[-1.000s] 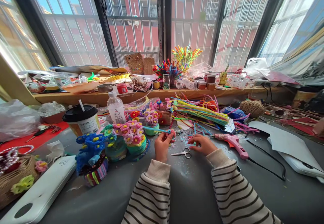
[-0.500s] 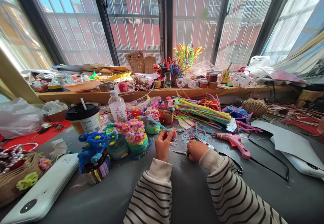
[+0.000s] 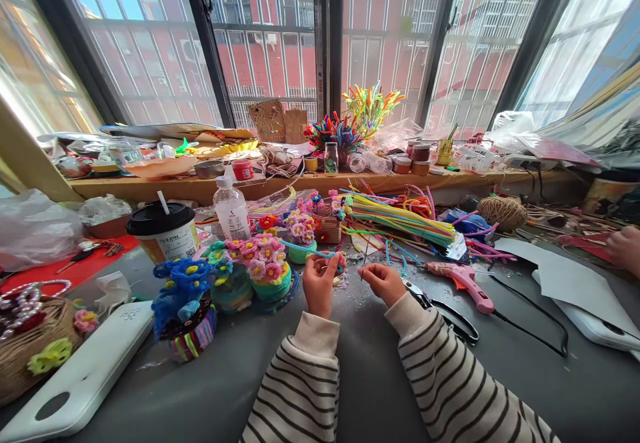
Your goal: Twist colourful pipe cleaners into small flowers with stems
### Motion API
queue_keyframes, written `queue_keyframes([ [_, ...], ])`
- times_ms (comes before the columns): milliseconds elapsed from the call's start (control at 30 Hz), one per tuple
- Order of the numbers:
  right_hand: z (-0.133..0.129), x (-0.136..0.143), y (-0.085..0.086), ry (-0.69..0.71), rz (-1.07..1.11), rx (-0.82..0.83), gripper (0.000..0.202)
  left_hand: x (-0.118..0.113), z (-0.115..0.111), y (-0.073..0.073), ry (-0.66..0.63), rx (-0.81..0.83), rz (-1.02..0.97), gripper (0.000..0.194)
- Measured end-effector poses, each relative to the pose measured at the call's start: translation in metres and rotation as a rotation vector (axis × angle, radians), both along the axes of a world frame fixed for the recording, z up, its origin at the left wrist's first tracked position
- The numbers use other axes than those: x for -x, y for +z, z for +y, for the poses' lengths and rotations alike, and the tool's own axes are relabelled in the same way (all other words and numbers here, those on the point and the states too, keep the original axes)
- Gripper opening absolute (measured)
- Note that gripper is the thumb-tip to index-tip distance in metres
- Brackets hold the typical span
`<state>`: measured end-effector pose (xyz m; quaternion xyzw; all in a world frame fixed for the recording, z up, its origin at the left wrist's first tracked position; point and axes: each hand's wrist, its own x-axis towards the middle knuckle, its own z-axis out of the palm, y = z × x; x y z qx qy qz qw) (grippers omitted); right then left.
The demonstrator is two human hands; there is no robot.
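My left hand (image 3: 321, 284) is closed on a blue fuzzy stem (image 3: 306, 250), which points up to the left and has a small pink and blue piece at the fingertips. Just to the right, my right hand (image 3: 383, 283) pinches a thin dark stick (image 3: 365, 256) that stands nearly upright. Black-handled scissors (image 3: 453, 319) lie beside my right wrist. Potted fuzzy flowers, pink (image 3: 265, 263) and blue (image 3: 185, 289), stand left of my left hand.
A pink glue gun (image 3: 465, 283) with a black cord lies to the right. Behind are bundled fuzzy stems (image 3: 405, 216) and a twine ball (image 3: 503, 211). A lidded cup (image 3: 165, 233), a bottle (image 3: 232, 209) and a white device (image 3: 85, 376) are left. Another person's hand (image 3: 626, 248) shows at the right edge.
My right hand has let go of the scissors, risen slightly and now pinches the thin dark stick. The blue stem in my left hand has tilted flatter. Another person's hand has come in at the right.
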<state>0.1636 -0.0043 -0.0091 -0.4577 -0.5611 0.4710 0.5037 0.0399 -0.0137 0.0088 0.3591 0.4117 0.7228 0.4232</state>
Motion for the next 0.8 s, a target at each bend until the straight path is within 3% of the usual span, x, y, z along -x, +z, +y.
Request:
queue_keyframes([
  [333, -0.006, 0.011, -0.001, 0.105, -0.052, -0.044, 0.033, 0.000, 0.003, -0.005, -0.022, -0.041, -0.058, 0.030],
  [600, -0.015, 0.016, -0.004, 0.149, -0.417, -0.238, 0.037, -0.003, 0.000, -0.001, 0.034, -0.027, -0.126, 0.040],
  [800, -0.015, 0.016, -0.001, 0.189, -0.484, -0.234, 0.036, -0.003, -0.001, -0.001, 0.026, -0.040, -0.108, 0.042],
])
